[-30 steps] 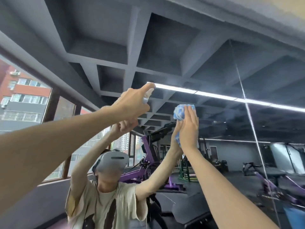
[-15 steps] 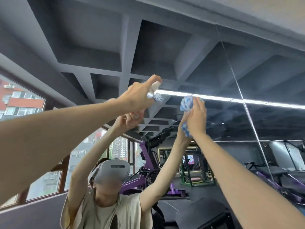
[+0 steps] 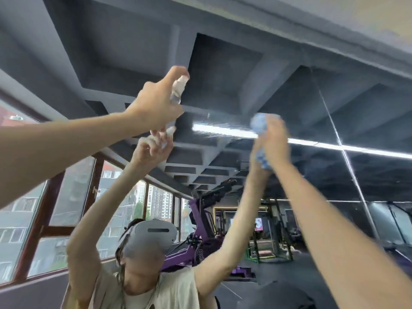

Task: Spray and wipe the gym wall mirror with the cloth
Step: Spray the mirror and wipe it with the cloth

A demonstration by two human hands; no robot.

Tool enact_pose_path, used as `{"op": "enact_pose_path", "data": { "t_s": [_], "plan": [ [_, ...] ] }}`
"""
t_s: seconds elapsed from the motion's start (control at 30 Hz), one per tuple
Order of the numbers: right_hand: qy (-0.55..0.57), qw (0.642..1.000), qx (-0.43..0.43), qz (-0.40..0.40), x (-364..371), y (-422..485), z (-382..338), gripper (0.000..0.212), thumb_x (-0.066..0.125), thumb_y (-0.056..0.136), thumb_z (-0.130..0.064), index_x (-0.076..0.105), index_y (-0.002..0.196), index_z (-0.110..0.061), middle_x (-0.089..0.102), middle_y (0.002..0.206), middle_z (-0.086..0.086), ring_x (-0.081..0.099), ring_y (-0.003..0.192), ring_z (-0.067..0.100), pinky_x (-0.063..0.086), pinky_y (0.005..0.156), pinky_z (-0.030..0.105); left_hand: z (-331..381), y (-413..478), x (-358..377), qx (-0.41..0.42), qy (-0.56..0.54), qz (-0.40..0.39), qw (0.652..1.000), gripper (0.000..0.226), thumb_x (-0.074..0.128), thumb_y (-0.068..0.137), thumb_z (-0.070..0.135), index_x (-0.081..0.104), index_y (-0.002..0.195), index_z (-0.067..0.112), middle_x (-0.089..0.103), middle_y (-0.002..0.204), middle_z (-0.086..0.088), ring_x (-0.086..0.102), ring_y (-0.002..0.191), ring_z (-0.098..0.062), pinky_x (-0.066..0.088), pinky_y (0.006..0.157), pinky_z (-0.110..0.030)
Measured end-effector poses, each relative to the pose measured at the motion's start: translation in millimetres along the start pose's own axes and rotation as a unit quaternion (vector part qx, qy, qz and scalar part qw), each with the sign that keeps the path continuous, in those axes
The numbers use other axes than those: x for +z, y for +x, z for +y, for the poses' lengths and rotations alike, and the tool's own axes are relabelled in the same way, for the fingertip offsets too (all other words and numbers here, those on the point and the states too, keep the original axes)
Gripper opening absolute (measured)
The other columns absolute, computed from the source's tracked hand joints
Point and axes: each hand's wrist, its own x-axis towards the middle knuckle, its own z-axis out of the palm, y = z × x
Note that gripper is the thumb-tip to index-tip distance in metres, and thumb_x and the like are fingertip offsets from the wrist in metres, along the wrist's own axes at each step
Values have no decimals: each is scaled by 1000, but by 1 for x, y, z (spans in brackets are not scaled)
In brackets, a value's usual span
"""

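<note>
1. Spray bottle [image 3: 178,88], gripped in my left hand [image 3: 156,103], sits higher against the mirror [image 3: 223,70] than a second ago.
2. Fresh mist [image 3: 214,123] streaks it between my hands.
3. My right hand [image 3: 275,139], fingers curled round the blue cloth [image 3: 259,124], presses it to the mirror, blurred in motion; wiping of this upper patch looks under way.

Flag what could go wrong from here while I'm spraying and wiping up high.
The spray bottle in the left hand is held overhead, so mist may drift back down onto the person. The blue cloth under the right hand is bunched, so the wet smears on the mirror near it could dry as streaks.
</note>
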Motion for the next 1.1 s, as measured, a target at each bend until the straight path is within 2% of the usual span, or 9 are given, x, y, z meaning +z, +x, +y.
{"op": "enact_pose_path", "data": {
  "t_s": [0.1,0.17,0.3,0.4,0.47,0.53,0.67,0.9,1.1],
  "plan": [
    [23,989,145,3,0,14,33,45,40,87,-7,52,125,11,50,130,30,45,125,42,32,109,46,-1,-5,5,8,16,-16,1000,52,46,85,5,34,127,34,54,80,-13,52,45,-29,49,36,-33],
    [109,994,19,5,14,8,-48,39,42,89,-4,57,124,6,55,129,22,48,124,37,35,108,42,2,-9,9,5,10,-9,1000,52,46,84,6,35,125,36,55,79,-14,51,46,-30,49,36,-35],
    [219,937,-254,-99,27,-62,-165,26,45,92,1,67,103,10,66,107,25,59,105,36,35,91,26,11,-19,12,-8,-21,12,1000,52,46,83,10,36,124,39,56,85,-17,54,53,-34,52,39,-34],
    [234,963,-130,-11,21,-44,-84,29,37,99,-9,63,112,-8,62,111,7,55,108,4,41,96,36,16,-35,12,5,-4,-43,999,54,50,83,7,36,127,34,58,80,-13,54,53,-29,49,42,-31],
    [144,989,21,-7,6,-33,-16,35,34,95,-9,54,124,-6,57,121,12,55,117,15,41,98,42,16,-49,12,5,-5,-84,996,56,51,85,5,34,130,34,56,77,-8,53,52,-23,44,41,-24],
    [76,992,97,-37,-5,-50,6,46,37,98,-1,37,144,1,39,149,16,29,143,29,18,119,34,17,-63,14,-5,-25,-93,995,56,50,85,6,33,131,35,55,74,-7,51,49,-21,43,42,-23],
    [133,990,-15,-40,-6,-154,-58,52,34,101,-3,24,152,-11,9,157,-7,-2,145,7,-15,113,15,16,-94,13,-16,-63,-79,995,55,47,85,6,34,130,35,53,62,-7,47,43,-18,36,40,-19],
    [126,990,1,-57,1,-181,-76,55,24,97,-22,25,152,-15,15,160,-3,0,145,6,-7,119,25,5,-139,14,22,-84,-131,988,57,51,85,10,31,131,37,56,68,-3,57,54,-25,55,56,-40],
    [100,995,17,-9,16,-181,-80,60,42,102,-14,11,151,-30,9,160,-12,0,149,8,-5,120,23,-3,-144,23,52,-79,-128,987,57,50,85,8,31,131,36,59,66,-5,58,52,-27,57,59,-47]
  ]
}}
